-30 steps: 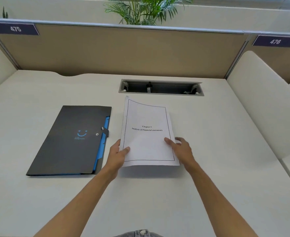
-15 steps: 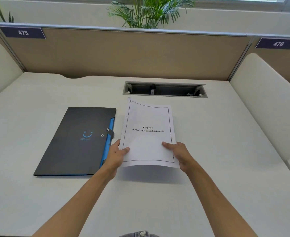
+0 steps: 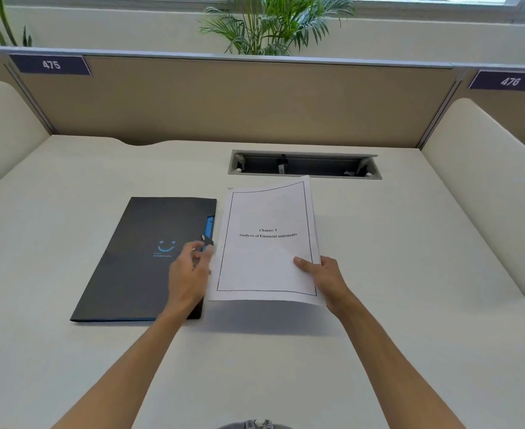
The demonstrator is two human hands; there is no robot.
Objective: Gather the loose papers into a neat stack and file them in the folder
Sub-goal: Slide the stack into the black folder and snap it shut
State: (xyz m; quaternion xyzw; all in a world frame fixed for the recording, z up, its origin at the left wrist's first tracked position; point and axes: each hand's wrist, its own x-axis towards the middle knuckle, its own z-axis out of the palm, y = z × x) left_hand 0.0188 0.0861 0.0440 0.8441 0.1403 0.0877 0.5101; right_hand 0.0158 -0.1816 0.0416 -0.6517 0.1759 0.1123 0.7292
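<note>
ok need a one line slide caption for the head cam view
Right hand holds the paper stack above the desk while left hand reaches over the closed folder.

One folder (image 3: 137, 258), one paper stack (image 3: 267, 243), two hands, two number plates, one cable tray (image 3: 304, 165).

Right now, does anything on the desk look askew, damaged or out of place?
Nothing stands out. The paper stack looks squared and is lifted off the desk in the right hand; only its far right corner curls up. The black folder lies flat and shut, undamaged, with the left hand over its clasp edge.
</note>
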